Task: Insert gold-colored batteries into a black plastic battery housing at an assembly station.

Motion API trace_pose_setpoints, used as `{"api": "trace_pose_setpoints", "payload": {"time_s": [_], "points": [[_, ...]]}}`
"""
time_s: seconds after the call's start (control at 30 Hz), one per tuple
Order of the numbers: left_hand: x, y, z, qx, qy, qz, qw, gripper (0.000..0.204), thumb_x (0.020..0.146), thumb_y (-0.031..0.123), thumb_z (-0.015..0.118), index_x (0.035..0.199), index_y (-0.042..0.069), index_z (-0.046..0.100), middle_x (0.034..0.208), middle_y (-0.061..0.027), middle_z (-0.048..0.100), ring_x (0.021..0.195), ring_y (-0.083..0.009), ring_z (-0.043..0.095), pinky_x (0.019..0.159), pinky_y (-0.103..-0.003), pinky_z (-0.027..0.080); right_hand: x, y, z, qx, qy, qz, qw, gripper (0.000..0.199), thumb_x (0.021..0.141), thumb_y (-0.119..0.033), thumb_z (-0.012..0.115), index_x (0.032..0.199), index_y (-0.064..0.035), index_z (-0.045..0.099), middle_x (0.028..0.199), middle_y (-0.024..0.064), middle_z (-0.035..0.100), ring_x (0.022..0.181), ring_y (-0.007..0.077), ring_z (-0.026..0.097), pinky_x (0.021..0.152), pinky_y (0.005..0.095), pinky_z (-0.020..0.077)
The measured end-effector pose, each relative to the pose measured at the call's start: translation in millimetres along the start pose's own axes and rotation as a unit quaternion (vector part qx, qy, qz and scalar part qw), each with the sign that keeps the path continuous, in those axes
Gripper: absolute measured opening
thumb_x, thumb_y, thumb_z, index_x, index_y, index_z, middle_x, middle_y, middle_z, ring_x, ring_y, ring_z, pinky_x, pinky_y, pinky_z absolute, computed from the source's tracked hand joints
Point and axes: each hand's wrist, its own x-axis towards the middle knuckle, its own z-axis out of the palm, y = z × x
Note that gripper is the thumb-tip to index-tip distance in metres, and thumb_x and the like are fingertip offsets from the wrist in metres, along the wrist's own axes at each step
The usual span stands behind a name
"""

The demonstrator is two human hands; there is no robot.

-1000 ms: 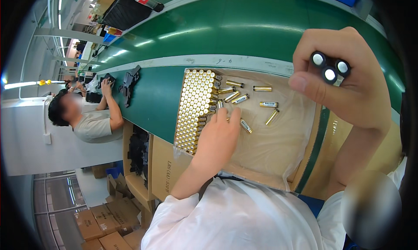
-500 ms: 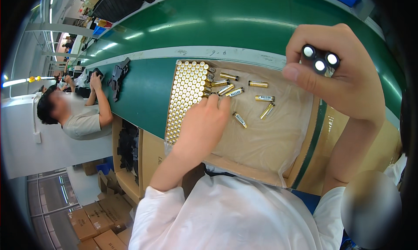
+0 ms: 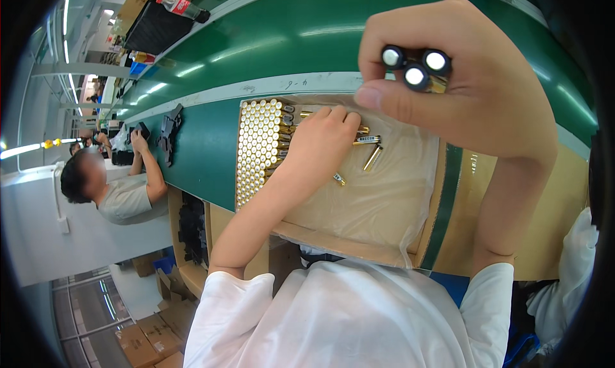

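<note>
Loose gold batteries (image 3: 372, 158) lie on the lined bottom of an open cardboard box (image 3: 349, 238). Upright batteries (image 3: 259, 140) stand packed in rows along its left side. My left hand (image 3: 323, 137) reaches down among the loose ones near the far wall. Its fingers are bent and close together, and the fingertips are hidden; batteries show on both sides of them. Above the far right part of the box, my right hand (image 3: 451, 80) is closed around a black three-ring holder (image 3: 415, 63). A pale round battery end shows in each ring, with a gold side beside them.
A long green worktable (image 3: 198, 147) runs beyond the box, divided by a pale strip. At the left a co-worker (image 3: 125, 182) handles a dark piece near a pile of black parts (image 3: 169, 134). Cardboard boxes (image 3: 150, 336) stand lower left; a bottle (image 3: 182, 8) lies far left.
My left hand has moved farther from me and right over the loose batteries. My right hand, still holding the black holder, has come left and farther over the box. The whole view has shifted.
</note>
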Motion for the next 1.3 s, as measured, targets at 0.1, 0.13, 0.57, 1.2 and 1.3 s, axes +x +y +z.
{"api": "trace_pose_setpoints", "payload": {"time_s": [0.1, 0.13, 0.57, 1.2, 1.3], "points": [[6, 1, -2, -0.057, -0.011, -0.012, 0.998, 0.014, 0.090, 0.007, 0.064, 0.103, 0.002, 0.063, 0.090, -0.0152, 0.066, 0.082, -0.0343, 0.069, 0.073, -0.044, 0.057, 1, 1, -4, -0.010, -0.012, -0.015, 1.000, 0.016, 0.087, -0.009, 0.078, 0.078, -0.0057, 0.065, 0.068, 0.0036, 0.064, 0.054, 0.0213, 0.049, 0.055, 0.0286, 0.0411], [7, 3, -5, -0.055, 0.009, -0.002, 0.998, 0.014, 0.090, 0.007, 0.064, 0.103, 0.002, 0.063, 0.090, -0.0152, 0.066, 0.082, -0.0343, 0.069, 0.073, -0.044, 0.057, 1, 1, -5, -0.012, -0.017, -0.020, 1.000, 0.019, 0.090, -0.011, 0.078, 0.077, -0.0070, 0.065, 0.067, 0.0041, 0.066, 0.051, 0.0228, 0.051, 0.053, 0.0288, 0.0426], [12, 6, -6, -0.260, -0.057, -0.071, 0.961, 0.018, 0.093, 0.002, 0.064, 0.108, -0.003, 0.071, 0.103, -0.0211, 0.075, 0.088, -0.0399, 0.070, 0.077, -0.046, 0.055, 6, -7, -15, -0.025, -0.101, 0.021, 0.994, 0.018, 0.096, -0.020, 0.070, 0.086, -0.0043, 0.071, 0.080, 0.0102, 0.073, 0.064, 0.0304, 0.061, 0.065, 0.0339, 0.0509], [2, 24, -15, -0.104, -0.030, 0.067, 0.992, 0.037, 0.093, 0.017, 0.070, 0.127, 0.004, 0.063, 0.119, -0.0190, 0.069, 0.104, -0.0399, 0.068, 0.085, -0.048, 0.056, 13, -10, -16, -0.031, -0.142, 0.049, 0.988, 0.026, 0.100, -0.024, 0.065, 0.091, -0.0005, 0.072, 0.086, 0.0132, 0.075, 0.068, 0.0316, 0.063, 0.069, 0.0357, 0.0536], [5, 24, -11, -0.097, -0.051, 0.088, 0.990, 0.039, 0.093, 0.018, 0.070, 0.129, 0.005, 0.062, 0.123, -0.0180, 0.067, 0.105, -0.0394, 0.068, 0.086, -0.048, 0.055, 12, -10, -17, -0.028, -0.151, 0.057, 0.986, 0.027, 0.100, -0.024, 0.065, 0.091, 0.0000, 0.072, 0.086, 0.0136, 0.075, 0.069, 0.0317, 0.064, 0.069, 0.0359, 0.0538]]}}
